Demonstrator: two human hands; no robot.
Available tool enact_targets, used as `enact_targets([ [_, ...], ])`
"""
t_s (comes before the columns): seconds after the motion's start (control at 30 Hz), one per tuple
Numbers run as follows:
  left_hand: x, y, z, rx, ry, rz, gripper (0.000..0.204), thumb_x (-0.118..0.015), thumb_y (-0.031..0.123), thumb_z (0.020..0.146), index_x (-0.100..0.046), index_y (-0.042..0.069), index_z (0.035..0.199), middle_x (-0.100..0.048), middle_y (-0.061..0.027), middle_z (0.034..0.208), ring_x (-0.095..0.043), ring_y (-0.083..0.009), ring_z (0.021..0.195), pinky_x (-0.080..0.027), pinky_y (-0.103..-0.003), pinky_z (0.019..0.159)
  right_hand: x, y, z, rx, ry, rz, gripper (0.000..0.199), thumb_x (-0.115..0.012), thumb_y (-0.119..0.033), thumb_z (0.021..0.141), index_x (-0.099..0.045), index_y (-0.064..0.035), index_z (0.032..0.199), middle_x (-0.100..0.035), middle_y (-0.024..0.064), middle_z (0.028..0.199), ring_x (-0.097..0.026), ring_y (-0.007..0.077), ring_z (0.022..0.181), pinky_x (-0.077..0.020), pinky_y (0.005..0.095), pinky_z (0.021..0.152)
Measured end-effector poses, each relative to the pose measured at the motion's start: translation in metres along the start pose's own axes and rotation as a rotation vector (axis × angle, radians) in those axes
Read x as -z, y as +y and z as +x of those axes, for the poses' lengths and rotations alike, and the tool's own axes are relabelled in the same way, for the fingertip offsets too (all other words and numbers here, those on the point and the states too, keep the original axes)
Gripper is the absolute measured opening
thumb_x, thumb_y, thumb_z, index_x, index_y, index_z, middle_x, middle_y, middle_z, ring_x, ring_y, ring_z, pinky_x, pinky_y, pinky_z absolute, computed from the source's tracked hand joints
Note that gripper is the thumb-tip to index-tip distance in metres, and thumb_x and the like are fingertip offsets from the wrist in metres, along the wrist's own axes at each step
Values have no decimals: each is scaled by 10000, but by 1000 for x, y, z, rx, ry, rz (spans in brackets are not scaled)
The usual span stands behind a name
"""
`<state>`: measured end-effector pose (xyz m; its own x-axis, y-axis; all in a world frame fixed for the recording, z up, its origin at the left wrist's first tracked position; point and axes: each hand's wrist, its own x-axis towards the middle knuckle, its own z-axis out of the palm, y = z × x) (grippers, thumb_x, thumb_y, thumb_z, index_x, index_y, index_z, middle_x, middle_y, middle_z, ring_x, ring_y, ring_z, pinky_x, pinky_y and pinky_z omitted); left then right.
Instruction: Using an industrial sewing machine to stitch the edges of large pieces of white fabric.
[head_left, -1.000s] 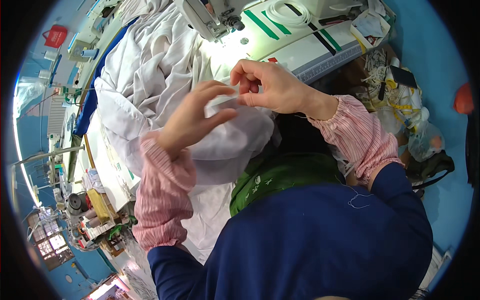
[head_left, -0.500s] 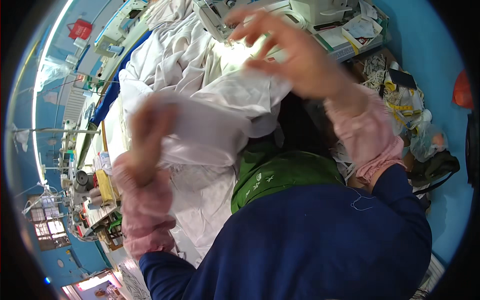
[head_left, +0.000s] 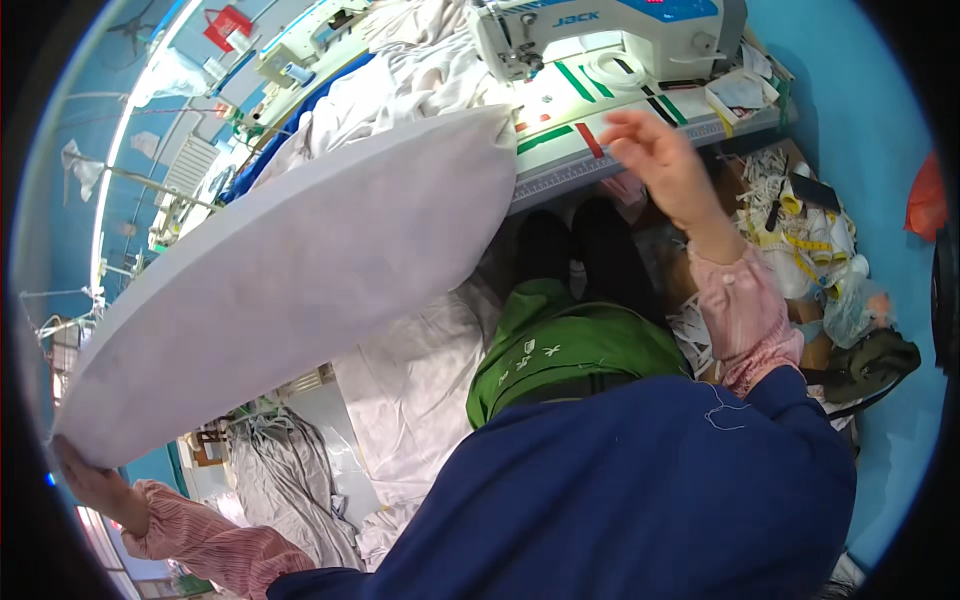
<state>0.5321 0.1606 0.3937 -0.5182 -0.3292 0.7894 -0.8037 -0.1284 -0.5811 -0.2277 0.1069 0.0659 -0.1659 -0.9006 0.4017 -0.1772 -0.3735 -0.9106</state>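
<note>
A long piece of white fabric point(head_left: 300, 260) stretches taut from the edge of the sewing table out to the far left. At its outer end my left hand point(head_left: 95, 485) grips a corner, the arm held well out to the side. My right hand point(head_left: 660, 165) is raised over the table's front edge with its fingers loosely apart and nothing in them; it looks slightly blurred. Behind it stands a white and blue sewing machine point(head_left: 640, 40), its lamp lighting the sewing table point(head_left: 555, 175). Red, green and black strips mark that tabletop.
More white cloth point(head_left: 400, 75) is heaped left of the machine, and white fabric point(head_left: 410, 390) hangs beside my lap. Grey cloth point(head_left: 285, 480) lies lower left. Tape, spools and a dark phone-like object point(head_left: 815, 190) crowd the right, near a blue wall point(head_left: 860, 80).
My left hand has swung outward and down to the far left, drawing the white fabric off the tabletop into a long span. My right hand has moved right and lower, uncovering the machine.
</note>
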Motion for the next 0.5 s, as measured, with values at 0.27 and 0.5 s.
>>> enact_targets([
  [0.27, 13, 31, -29, 104, 43, -41, 479, -661, -4, 869, -560, 58, 1333, -608, -179, 1234, -634, -276, 1072, -531, -339, 870, -125, -32, 73, 557, -136, -351, 211, -688, -80, 877, -683, -37, 1084, -699, 67, 908, -650, 156, 764, -518, 267, 660],
  [0.5, 24, 71, -48, 226, 160, -70, 324, -707, 174, 891, -634, -17, 1143, -657, -189, 1069, -672, -336, 936, -567, -379, 764, -194, -61, 114, 876, -155, -287, 165, -756, -75, 796, -711, -49, 953, -684, 65, 856, -629, 232, 851, -523, 331, 746],
])
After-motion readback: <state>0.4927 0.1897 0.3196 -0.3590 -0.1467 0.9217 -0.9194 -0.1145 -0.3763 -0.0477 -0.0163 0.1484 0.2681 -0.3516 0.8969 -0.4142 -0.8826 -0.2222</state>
